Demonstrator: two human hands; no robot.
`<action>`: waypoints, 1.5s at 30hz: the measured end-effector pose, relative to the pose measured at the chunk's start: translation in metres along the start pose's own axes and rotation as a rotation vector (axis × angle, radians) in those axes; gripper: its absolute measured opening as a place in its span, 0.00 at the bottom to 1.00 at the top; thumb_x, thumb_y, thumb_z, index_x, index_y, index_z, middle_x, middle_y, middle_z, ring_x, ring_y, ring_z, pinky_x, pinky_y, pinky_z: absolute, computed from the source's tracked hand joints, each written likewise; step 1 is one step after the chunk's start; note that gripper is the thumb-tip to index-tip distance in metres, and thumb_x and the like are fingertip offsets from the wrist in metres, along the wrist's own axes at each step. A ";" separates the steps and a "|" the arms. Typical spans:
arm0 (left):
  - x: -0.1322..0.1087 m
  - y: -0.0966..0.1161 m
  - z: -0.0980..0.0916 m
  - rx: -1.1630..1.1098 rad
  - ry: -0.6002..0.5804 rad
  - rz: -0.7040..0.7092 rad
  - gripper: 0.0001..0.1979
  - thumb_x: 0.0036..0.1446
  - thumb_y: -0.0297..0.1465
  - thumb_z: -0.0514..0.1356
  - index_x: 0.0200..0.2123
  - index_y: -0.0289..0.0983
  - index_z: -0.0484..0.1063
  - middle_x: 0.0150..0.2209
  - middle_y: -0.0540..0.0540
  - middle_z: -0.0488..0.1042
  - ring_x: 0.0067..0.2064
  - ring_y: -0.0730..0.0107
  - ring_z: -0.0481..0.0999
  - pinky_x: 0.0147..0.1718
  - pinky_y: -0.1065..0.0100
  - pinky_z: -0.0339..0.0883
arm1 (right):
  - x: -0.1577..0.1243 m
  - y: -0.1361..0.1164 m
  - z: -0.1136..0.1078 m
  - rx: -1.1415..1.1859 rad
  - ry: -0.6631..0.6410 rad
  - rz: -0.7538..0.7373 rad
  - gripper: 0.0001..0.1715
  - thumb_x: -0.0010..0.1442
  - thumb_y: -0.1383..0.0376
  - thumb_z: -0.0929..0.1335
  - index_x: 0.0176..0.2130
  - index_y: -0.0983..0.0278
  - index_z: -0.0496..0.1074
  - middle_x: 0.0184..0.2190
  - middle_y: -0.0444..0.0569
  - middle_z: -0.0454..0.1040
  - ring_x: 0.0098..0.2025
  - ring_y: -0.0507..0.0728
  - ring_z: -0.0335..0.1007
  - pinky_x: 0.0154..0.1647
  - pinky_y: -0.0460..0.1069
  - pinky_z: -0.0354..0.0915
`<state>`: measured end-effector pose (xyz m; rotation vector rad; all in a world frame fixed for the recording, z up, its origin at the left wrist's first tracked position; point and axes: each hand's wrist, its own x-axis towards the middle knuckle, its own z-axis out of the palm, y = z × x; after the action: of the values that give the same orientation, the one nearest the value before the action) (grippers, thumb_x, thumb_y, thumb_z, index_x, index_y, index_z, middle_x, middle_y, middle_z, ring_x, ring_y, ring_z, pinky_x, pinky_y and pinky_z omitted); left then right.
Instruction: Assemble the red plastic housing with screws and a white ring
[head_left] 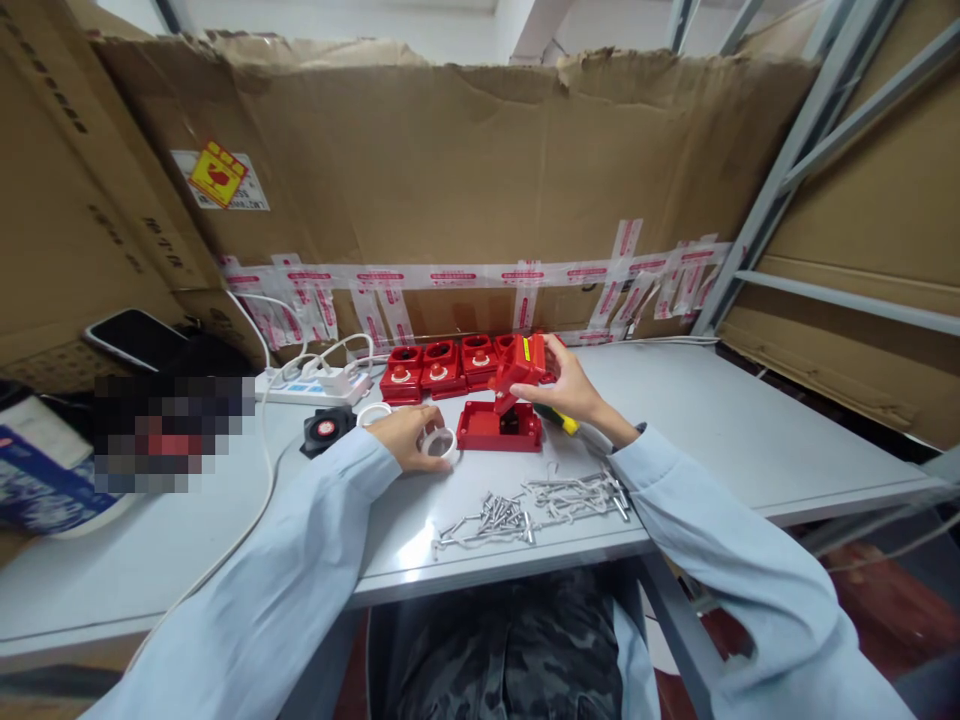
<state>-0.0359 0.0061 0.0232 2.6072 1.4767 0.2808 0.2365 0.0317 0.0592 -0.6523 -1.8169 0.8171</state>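
Observation:
My right hand (568,385) is closed around a red plastic housing (520,366) with a yellow label, holding it tilted above an open red box base (480,428). Something dark shows between the two. My left hand (409,438) grips a white ring-shaped part (440,444) just left of the base. Behind that hand lies another white ring (373,412), partly covered, beside a black part with a red centre (327,430). A tool with a yellow and dark handle (564,421) lies under my right hand. Closer to me are loose screws (504,514) and thin metal pieces (574,496).
Several red housings (441,368) stand in a row at the back. A white power strip (311,388) with plugs and cables is at the left, near a phone (142,340). Taped cardboard (465,170) walls the table's rear; a grey metal frame (795,160) stands right.

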 end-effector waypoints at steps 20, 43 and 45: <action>0.013 0.061 -0.030 -0.499 0.690 0.398 0.26 0.49 0.38 0.67 0.51 0.40 0.67 0.42 0.43 0.71 0.40 0.65 0.70 0.41 0.63 0.67 | -0.014 -0.016 0.016 -0.064 -0.096 -0.211 0.46 0.41 0.60 0.76 0.54 0.58 0.55 0.49 0.53 0.68 0.50 0.60 0.68 0.51 0.58 0.65; 0.009 0.064 -0.024 -0.555 0.718 0.380 0.27 0.47 0.40 0.67 0.50 0.38 0.69 0.38 0.44 0.71 0.38 0.67 0.71 0.40 0.64 0.68 | -0.016 -0.014 0.020 -0.200 -0.065 -0.372 0.47 0.39 0.60 0.76 0.55 0.58 0.56 0.51 0.53 0.66 0.50 0.60 0.67 0.48 0.55 0.67; 0.008 0.064 -0.024 -0.564 0.712 0.378 0.27 0.47 0.40 0.67 0.50 0.38 0.69 0.39 0.44 0.71 0.38 0.67 0.71 0.40 0.64 0.68 | -0.016 -0.013 0.020 -0.202 -0.059 -0.373 0.47 0.38 0.60 0.76 0.54 0.58 0.56 0.51 0.53 0.66 0.51 0.60 0.67 0.48 0.55 0.67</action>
<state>0.0166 -0.0191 0.0601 2.3571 0.8001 1.5361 0.2231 0.0065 0.0547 -0.3980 -2.0121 0.4116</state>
